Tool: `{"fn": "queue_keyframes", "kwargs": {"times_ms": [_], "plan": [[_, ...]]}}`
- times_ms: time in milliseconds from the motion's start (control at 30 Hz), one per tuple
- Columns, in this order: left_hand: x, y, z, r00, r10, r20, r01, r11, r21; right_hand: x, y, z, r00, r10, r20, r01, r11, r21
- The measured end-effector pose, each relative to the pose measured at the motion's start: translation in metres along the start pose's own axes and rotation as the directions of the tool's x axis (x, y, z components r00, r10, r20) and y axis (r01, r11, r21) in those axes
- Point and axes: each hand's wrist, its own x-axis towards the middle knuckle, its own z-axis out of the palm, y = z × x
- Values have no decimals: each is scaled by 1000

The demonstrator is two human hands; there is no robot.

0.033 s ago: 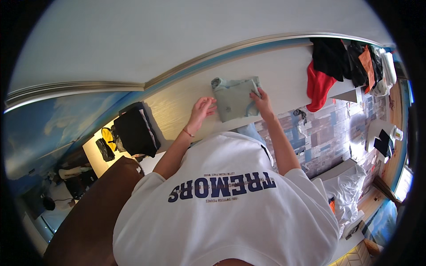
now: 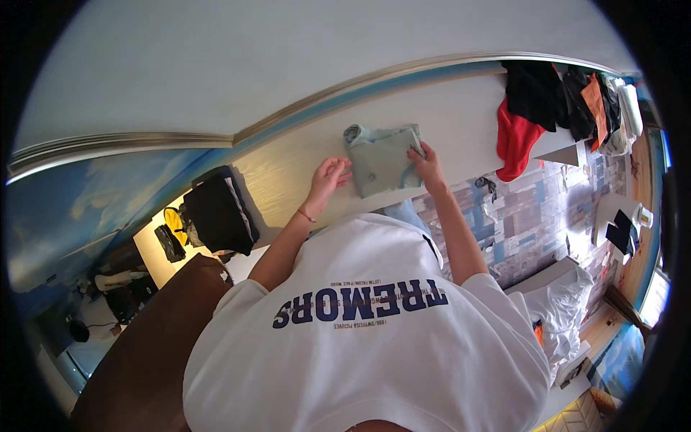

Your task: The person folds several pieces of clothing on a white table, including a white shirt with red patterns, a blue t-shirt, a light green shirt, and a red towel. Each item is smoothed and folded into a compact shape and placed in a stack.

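Observation:
A pale grey-green garment (image 2: 385,162), folded into a compact rectangle, lies on the long white tabletop (image 2: 453,108) in front of me. One end of it is rolled at the far left corner. My right hand (image 2: 426,164) grips its right edge, the thumb side uppermost; part of the fingers is hidden. Just beside the left edge is my left hand (image 2: 331,176), its fingers loosely bent and apart, with nothing in them.
On the left stands a stack of folded dark clothes (image 2: 218,210), near a yellow item (image 2: 174,219). Red cloth (image 2: 515,140) and black cloth (image 2: 533,93) lie at the right end. A brown chair back (image 2: 158,338) rises at lower left; a wall (image 2: 345,36) borders the far side.
The garment's far right corner has drawn in slightly to the left, and my right fingers have shifted a little at its edge. My left hand has hardly moved.

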Motion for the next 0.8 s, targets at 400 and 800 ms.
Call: {"fn": "queue_keyframes", "kwargs": {"times_ms": [400, 800], "plan": [[38, -7, 72, 685, 560, 465, -509, -88, 856, -18, -27, 33, 726, -685, 54, 486, 457, -745], [92, -9, 30, 624, 766, 152, -389, 136, 911, 21, -9, 8, 767, -456, 452, 593, 231, -772]]}}
